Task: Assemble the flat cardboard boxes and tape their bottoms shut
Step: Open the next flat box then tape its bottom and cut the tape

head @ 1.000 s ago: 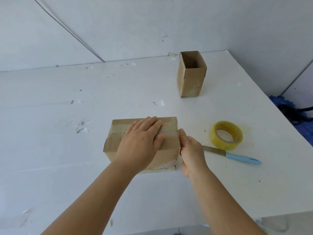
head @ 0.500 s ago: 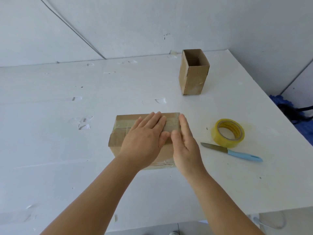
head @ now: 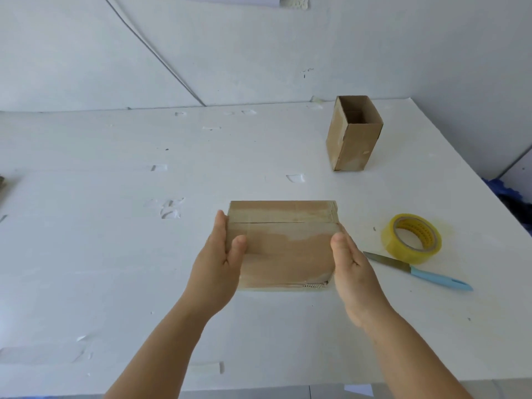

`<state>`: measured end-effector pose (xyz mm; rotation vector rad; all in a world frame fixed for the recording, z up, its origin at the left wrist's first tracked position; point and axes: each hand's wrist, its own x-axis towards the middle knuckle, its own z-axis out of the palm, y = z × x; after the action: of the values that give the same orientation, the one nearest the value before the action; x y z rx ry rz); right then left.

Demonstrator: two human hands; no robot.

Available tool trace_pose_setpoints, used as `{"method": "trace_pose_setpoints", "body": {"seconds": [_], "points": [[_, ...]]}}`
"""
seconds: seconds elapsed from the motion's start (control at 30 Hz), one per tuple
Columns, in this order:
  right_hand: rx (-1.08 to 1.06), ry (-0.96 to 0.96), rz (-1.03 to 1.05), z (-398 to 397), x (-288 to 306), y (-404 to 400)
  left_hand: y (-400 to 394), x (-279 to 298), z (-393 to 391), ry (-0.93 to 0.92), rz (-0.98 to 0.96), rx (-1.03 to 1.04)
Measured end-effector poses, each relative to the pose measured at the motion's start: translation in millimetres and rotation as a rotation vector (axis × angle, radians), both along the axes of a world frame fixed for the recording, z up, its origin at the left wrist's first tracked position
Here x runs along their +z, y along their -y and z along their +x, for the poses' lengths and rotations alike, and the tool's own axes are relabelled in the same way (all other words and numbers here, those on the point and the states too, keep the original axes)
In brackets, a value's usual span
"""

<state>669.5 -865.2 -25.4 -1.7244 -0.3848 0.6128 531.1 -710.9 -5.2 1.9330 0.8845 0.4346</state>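
— While the box [head: 283, 243] sits bottom-up on the surface [head: 115, 269], roughly in the middle and near my edge, where do I stand in the job?

— I'd say I'm at the end of the taping step. Tape runs across the seam between the flaps, and a ragged tape end shows at the near right corner. My left hand [head: 218, 263] clasps the left side, thumb laid over the top face and fingers down the far side. My right hand [head: 349, 263] mirrors it on the right side, fingers extended along the wall, thumb at the top edge. So each grip is fairly flat, holding the box between the palms rather than pinching anything.

— And what does the next move call for?

— My guess: lift it and turn it upright, then park it with the finished box [head: 354, 133] that stands open-topped at the far right. That needs even squeeze from both sides so the walls don't buckle.

— Anything in the way?

— The tape roll [head: 411, 239] lies just right of my right hand, and the knife [head: 417, 270] touches or nearly touches its near side, blade pointing toward the box. I'd carry the box over them, not sweep it across.
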Motion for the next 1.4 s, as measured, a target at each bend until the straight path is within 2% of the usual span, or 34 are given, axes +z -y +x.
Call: {"method": "trace_pose_setpoints", "body": {"seconds": [0.13, 0.27, 0.5, 0.67, 0.73, 0.8, 0.83, 0.97, 1.23, 1.3, 1.4], "points": [[0.045, -0.197, -0.035, 5, 0, 2, -5, -1, -1, 0.183, -0.290, 0.028], [0.080, -0.261, -0.106, 7, 5, 2, -8, 0, -6, 0.173, -0.399, -0.088], [0.016, -0.139, -0.151, 5, 25, 1, -15, 9, -13, 0.274, -0.387, -0.220], [-0.020, 0.061, -0.115, 6, 44, -5, -33, 25, -1, 0.343, -0.310, -0.103], [0.000, 0.096, -0.028, 8, 49, -12, -44, 34, 8, 0.427, -0.412, -0.020], [-0.032, 0.123, 0.028, 12, 51, -23, -51, 40, 20, 0.581, -0.610, -0.040], [-0.055, 0.127, 0.048, 14, 51, -29, -52, 43, 26, 0.635, -0.647, -0.045], [-0.097, -0.014, 0.159, 30, 60, -51, -59, 45, 47, 0.737, -0.754, -0.041], [-0.176, -0.279, 0.336, 67, 71, -89, -73, 23, 68, 0.703, -0.762, -0.181], [-0.156, -0.245, 0.360, 72, 66, -95, -80, 16, 71, 0.699, -0.710, -0.210], [-0.138, -0.097, 0.291, 77, 55, -103, -86, 7, 76, 0.691, -0.674, -0.228]]}}
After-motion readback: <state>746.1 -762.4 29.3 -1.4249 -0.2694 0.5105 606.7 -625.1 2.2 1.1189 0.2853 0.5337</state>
